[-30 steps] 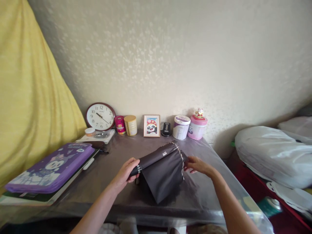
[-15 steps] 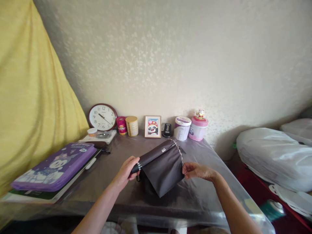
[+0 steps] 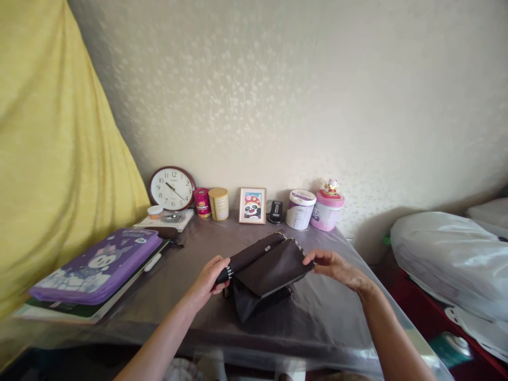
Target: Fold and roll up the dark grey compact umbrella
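Observation:
A dark brown folding umbrella [image 3: 265,267] lies over the middle of the table [image 3: 178,307], its canopy loose. My left hand [image 3: 209,280] is closed around the umbrella's handle end by the metal band. My right hand [image 3: 332,264] pinches the edge of a canopy panel at the right and holds it raised, almost flat, over the shaft. More fabric hangs folded underneath, toward the table's front.
Along the wall stand a round clock [image 3: 172,188], a red tin [image 3: 202,202], a gold tin [image 3: 218,203], a framed panda picture [image 3: 252,206], a small black device [image 3: 275,211] and two tubs [image 3: 300,209]. A purple case [image 3: 99,264] lies on books at left. White bags [image 3: 448,256] sit right.
My right hand has taken the canopy edge and lifted the hanging panel up and rightward, so it lies flatter over the shaft. My left hand kept its grip on the handle.

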`<state>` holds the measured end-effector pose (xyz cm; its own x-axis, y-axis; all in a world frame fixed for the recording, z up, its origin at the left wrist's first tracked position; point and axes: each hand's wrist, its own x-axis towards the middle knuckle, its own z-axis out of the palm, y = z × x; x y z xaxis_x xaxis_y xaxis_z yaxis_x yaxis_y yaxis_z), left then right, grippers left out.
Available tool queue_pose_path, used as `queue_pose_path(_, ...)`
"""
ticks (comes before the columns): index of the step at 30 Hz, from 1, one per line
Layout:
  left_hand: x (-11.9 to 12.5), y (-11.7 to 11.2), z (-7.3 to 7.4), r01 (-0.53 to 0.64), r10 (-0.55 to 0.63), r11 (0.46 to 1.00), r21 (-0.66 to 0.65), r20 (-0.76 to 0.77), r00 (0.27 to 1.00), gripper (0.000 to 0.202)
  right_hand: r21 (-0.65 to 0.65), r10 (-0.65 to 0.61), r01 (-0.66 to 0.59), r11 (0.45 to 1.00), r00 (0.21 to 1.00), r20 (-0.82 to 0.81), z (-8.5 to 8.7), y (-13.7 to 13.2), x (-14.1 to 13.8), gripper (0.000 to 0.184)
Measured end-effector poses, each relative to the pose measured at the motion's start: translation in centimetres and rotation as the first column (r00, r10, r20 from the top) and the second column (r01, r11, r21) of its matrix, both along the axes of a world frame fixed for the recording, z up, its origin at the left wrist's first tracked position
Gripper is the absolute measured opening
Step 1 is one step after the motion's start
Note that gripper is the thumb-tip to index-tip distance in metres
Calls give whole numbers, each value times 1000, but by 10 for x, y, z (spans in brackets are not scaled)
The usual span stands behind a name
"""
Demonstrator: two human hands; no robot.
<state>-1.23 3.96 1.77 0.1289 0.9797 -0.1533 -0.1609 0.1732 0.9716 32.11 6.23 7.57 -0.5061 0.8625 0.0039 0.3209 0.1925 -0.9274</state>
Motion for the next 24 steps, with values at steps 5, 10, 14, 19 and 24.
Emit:
queue_pose_path(5,-1,0,-4,13,-13,1000,-6,-4,1000,34,183,-155,154,971,988,-11,14,-1,-8,23)
queue_pose_path(10,-1,1,-8,12,-12,1000,8,-50,999,34,389,-274,290,874,957,-97,25,-2,-22,25)
queue_pose_path(14,1,0,-6,33,-30,999,18,-136,990,35,320,-328,368,873,929,-173,26,1,-39,28)
queue_pose_path(19,6,-6,1,89,-69,994,68,-252,965,31,203,-371,472,858,843,-390,22,14,-62,33)
queue_pose_path(24,8,-13,4,159,-116,979,129,-290,950,26,161,-389,507,847,797,-461,13,33,-78,39)
